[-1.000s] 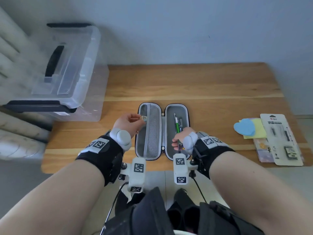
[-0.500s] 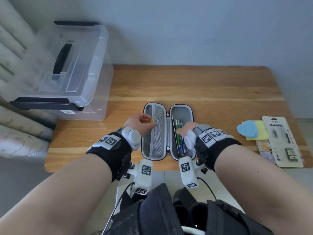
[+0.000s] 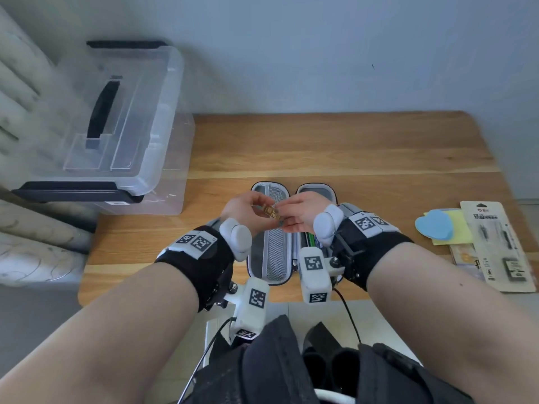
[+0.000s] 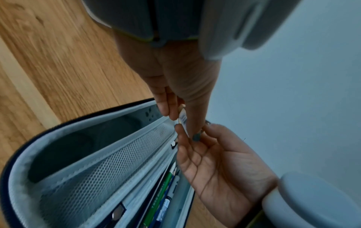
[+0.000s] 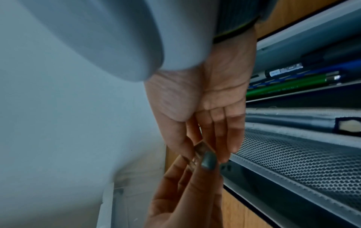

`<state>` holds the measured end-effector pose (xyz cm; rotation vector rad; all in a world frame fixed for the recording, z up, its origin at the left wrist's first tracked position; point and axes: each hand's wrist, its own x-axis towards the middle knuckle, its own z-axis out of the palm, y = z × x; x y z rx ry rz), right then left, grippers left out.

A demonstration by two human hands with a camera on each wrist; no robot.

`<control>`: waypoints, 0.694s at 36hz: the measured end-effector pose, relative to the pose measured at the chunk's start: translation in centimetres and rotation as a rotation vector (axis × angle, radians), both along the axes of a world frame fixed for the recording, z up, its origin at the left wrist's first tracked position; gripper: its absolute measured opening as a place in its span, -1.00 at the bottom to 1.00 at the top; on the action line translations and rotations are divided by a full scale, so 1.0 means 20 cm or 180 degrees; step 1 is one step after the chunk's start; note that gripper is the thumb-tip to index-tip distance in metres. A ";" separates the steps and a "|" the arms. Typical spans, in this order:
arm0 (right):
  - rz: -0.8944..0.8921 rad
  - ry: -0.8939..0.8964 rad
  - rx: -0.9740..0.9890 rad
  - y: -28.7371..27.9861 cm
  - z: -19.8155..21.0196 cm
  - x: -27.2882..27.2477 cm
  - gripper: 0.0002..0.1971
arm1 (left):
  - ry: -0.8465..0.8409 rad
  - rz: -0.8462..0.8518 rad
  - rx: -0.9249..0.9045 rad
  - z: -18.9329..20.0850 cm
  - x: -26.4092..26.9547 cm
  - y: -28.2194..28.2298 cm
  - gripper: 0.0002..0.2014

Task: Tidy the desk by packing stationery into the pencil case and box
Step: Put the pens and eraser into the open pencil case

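Observation:
A grey pencil case [image 3: 272, 258] lies open on the wooden desk [image 3: 335, 147], mesh pocket on its left half, pens [image 3: 310, 239] in the right half. Above its far end both hands meet on a small yellow box [image 3: 271, 212]. My left hand [image 3: 262, 207] pinches the box between thumb and fingers. The right hand [image 3: 284, 217] takes its other end between thumb and index finger. In the left wrist view the box [image 4: 183, 121] shows edge-on, white, over the mesh pocket [image 4: 109, 162]. The right wrist view shows the box [image 5: 201, 148] under the left thumb's painted nail, with the pens [image 5: 293, 81] behind.
A clear plastic storage box [image 3: 163, 182] with its lid [image 3: 116, 126] leaning on it stands at the desk's back left corner. At the right edge lie a blue heart-shaped note pad [image 3: 434, 228], yellow sticky notes [image 3: 462, 231] and a blister-packed item [image 3: 501, 246].
The right hand left the pens in the case and came up and left to the box. The left hand carried the box toward the case's middle, where both hands now hold it.

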<state>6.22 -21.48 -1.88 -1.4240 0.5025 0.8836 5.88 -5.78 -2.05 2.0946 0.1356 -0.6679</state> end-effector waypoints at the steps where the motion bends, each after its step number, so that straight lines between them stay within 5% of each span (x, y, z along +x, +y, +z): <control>1: 0.0003 0.0027 0.0000 0.00 -0.01 -0.01 -0.93 | 0.0025 -0.0046 -0.0005 -0.01 -0.01 0.00 -0.60; 14: -0.0063 -0.0279 -0.0407 0.03 0.03 -0.03 -0.91 | 0.0190 0.0218 -0.0301 0.03 -0.01 0.07 -0.82; 20: 0.1175 -0.0857 -0.2301 0.01 0.16 -0.01 -0.67 | -0.0021 0.0255 -0.0009 0.10 0.07 0.08 -0.77; 25: 0.1432 -0.0668 -0.2760 -0.04 0.24 -0.10 -0.47 | -0.0270 -0.0424 0.0266 0.18 0.07 -0.05 -0.82</control>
